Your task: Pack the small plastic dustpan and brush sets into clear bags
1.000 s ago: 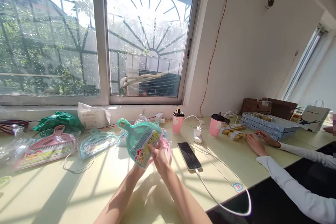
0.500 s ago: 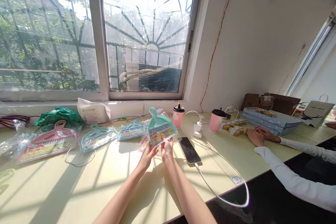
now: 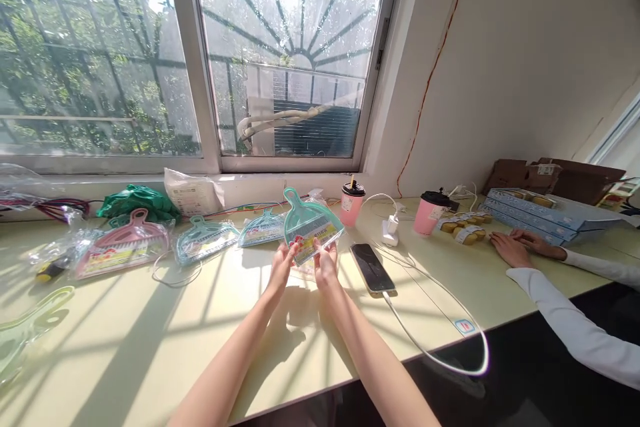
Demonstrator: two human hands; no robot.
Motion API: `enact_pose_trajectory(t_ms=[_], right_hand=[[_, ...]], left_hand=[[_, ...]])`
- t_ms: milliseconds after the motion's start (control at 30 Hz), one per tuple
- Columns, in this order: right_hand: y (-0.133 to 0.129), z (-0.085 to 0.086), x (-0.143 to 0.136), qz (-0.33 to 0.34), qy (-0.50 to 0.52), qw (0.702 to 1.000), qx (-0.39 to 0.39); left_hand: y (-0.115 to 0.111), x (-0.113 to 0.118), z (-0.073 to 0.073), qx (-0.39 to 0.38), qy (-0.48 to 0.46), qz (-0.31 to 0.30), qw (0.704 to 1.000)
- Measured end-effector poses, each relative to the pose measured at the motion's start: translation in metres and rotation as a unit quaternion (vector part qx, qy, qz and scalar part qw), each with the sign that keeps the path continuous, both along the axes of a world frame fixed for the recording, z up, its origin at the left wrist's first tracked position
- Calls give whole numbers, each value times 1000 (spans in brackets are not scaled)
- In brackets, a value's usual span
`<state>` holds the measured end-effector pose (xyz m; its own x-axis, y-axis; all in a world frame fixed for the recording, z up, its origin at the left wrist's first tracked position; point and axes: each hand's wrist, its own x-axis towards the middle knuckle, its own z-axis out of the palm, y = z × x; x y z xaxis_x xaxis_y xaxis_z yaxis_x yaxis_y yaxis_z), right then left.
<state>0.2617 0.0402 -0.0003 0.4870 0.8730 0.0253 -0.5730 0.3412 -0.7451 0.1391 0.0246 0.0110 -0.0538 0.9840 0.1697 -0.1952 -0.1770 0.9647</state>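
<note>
Between my two hands is a teal dustpan and brush set (image 3: 307, 217) in clear wrap, tilted with its handle up and a printed label facing me. My left hand (image 3: 281, 270) grips its lower left edge. My right hand (image 3: 326, 265) holds the bottom edge, with fingers over the label. Part of another wrapped item shows beneath my hands, mostly hidden. Left of them on the table lie two more wrapped blue-green sets (image 3: 206, 241) and a pink wrapped set (image 3: 125, 243). A phone (image 3: 373, 269) lies right of my right hand.
A white cable (image 3: 425, 352) loops from the phone over the table edge. Two pink cups (image 3: 351, 207) with black lids stand behind. At right, a co-worker's hands (image 3: 515, 250) rest by small yellow packs (image 3: 469, 233) and blue boxes (image 3: 530, 213). A pale green dustpan (image 3: 30, 320) lies far left.
The view has shifted left and slightly down, so more of the pale green dustpan shows. Both my hands keep hold of the teal set, which is tilted slightly more.
</note>
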Motion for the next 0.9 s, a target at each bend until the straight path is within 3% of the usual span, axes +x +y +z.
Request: enact_pose_trajectory(t_ms=[133, 300, 600, 900], right_hand=[[-12, 9, -5, 25, -19, 999, -10], [-18, 20, -6, 23, -44, 998, -42], [-11, 5, 1, 29, -71, 997, -21], [-15, 11, -3, 36, -41, 997, -54]], left_hand=[[1, -7, 8, -2, -44, 5, 999], [3, -9, 8, 9, -33, 6, 999], [1, -9, 5, 19, -27, 11, 999], [4, -11, 5, 12, -29, 29, 999]])
